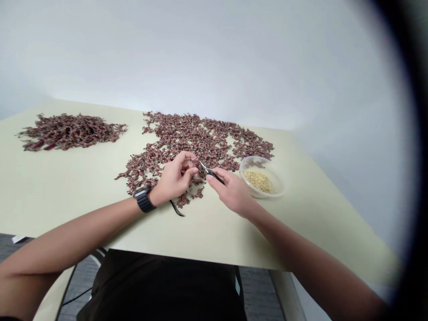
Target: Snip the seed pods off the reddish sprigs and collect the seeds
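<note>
While the person's dark clothing (163, 287) lies nearest, just before the pale table (207, 240), a slim black curved object (178, 209) rests close to the left wrist, which wears a black watch (144, 199). The left hand (175, 178) has its fingers curled, and thumb and fingertips seem to pinch a small brown piece (195, 159). The right hand (234, 191) is closed around black-handled pliers (216, 174), whose metal tip is at the left fingertips; whether it grips the piece, I cannot tell. Just beside, a clear plastic tub (282, 194) contains golden bits (259, 181). Beyond the hands, many similar pieces (190, 133) are widely spread, and well apart to the left is a denser heap (73, 129). I judge the work as under way, with one piece in hand; which group is finished, I cannot tell. Farthest is the white wall (200, 53).
</note>
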Tool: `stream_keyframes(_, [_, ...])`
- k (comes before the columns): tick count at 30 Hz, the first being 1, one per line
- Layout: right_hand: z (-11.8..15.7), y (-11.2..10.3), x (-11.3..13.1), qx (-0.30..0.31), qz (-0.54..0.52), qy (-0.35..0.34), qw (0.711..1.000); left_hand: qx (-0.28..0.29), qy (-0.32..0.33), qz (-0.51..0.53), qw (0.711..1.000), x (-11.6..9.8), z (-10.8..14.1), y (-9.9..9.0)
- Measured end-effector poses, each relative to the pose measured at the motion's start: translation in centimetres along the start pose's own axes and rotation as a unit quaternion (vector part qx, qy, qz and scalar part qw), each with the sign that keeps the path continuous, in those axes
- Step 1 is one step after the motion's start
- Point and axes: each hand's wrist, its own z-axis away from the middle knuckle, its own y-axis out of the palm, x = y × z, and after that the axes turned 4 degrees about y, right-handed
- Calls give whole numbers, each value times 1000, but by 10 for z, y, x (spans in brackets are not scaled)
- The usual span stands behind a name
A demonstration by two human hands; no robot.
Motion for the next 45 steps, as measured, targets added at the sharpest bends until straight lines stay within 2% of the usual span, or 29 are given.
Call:
stream_keyframes(2, [2,-1,5,67,-141,84,984,-4,58,-115,992,6,1,-4])
stream_keyframes(5, [6,-7,16,180,-298,197,916,12,117,-207,971,17,0,-11])
stream_keyframes(7, [7,-11,22,221,-336,230,886,17,127,-212,969,20,-1,-14])
stream_keyframes(9, [6,-13,23,221,-334,232,886,14,120,-189,974,19,-2,-14])
stream_keyframes(10, [5,-12,22,206,-318,221,899,11,111,-170,979,16,-2,-14])
stream_keyframes(12, [3,-10,15,145,-247,169,943,11,81,-122,989,10,-3,-11])
stream_keyframes(14, [0,-8,6,55,-119,80,988,18,36,-55,998,5,-3,-8])
stream_keyframes(15, [-2,-7,2,14,-43,31,998,24,10,-12,1000,3,-4,-6])
stream_keyframes(17, [-4,-6,-5,-56,88,-40,994,42,-44,91,994,1,-5,-3])
stream_keyframes(20, [-6,-7,-11,-116,201,-111,966,66,-122,245,959,-2,-7,-3])
stream_keyframes(25, [-8,-13,-16,-127,255,-193,939,83,-202,399,891,-10,-10,-9])
stream_keyframes(28, [-8,-16,-16,-121,270,-212,931,89,-221,432,870,-10,-12,-11])
stream_keyframes(35, [-8,-18,-19,-126,298,-230,918,84,-242,427,867,-5,-14,-14])
stream_keyframes(45, [-8,-21,-20,-105,327,-230,911,132,-266,428,854,-4,-17,-19])
